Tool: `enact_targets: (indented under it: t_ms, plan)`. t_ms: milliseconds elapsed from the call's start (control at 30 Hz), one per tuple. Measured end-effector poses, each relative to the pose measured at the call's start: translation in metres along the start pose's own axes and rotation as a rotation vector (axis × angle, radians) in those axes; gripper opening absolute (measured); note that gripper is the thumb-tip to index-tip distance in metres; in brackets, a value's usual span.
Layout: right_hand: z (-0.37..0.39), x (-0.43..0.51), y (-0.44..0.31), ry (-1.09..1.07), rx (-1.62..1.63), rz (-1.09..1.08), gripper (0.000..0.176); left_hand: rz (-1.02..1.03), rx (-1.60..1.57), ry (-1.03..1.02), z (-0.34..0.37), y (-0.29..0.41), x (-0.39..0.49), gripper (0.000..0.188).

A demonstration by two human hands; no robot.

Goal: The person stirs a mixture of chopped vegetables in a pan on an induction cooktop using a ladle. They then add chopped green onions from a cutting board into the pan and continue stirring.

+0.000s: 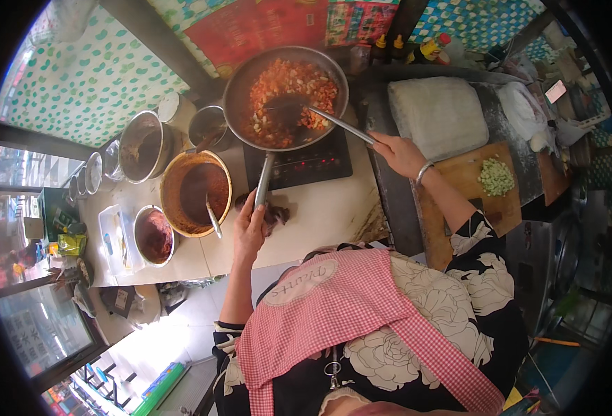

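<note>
My left hand (pixel 250 224) is closed around the metal handle of a frying pan (pixel 234 118), at the lower middle. The pan is over the black induction cooktop (pixel 316 174), whose red lights are lit. Inside it lie small reddish-orange and pale chopped pieces (pixel 319 86). In my right hand (pixel 400 156) is the metal handle of a ladle or turner (pixel 347 125), its dark head among the pieces. A dark, crumpled cloth (pixel 277 214) lies on the counter beside my left hand.
Left stand a pot of dark red sauce (pixel 166 208) with a spoon, a bowl of red paste (pixel 138 229), a steel pot (pixel 124 158) and a clear plastic tray (pixel 106 260). Right, a wooden board (pixel 441 200) bears chopped pale-green vegetable (pixel 496 177), near a covered pale slab (pixel 438 117). Bottles (pixel 398 48) stand behind.
</note>
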State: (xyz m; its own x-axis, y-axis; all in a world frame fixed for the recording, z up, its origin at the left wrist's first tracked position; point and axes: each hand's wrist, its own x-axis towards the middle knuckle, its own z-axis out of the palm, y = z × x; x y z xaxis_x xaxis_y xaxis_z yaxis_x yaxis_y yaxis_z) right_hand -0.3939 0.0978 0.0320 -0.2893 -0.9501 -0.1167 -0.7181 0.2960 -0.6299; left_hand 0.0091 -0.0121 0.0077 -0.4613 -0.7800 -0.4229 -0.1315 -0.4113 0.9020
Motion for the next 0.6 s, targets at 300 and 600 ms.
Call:
enact_targets:
  t_ms: [300,600]
  plan:
    - [-0.036,-0.052,-0.053,-0.458,0.671,0.484,0.047,-0.009,-0.013,0.020,0.007,-0.001,-0.010,0.047]
    - [0.008,-0.033,-0.019,-0.056,0.201,0.061,0.044,-0.031,-0.025,0.031,0.008,-0.003,-0.008,0.047]
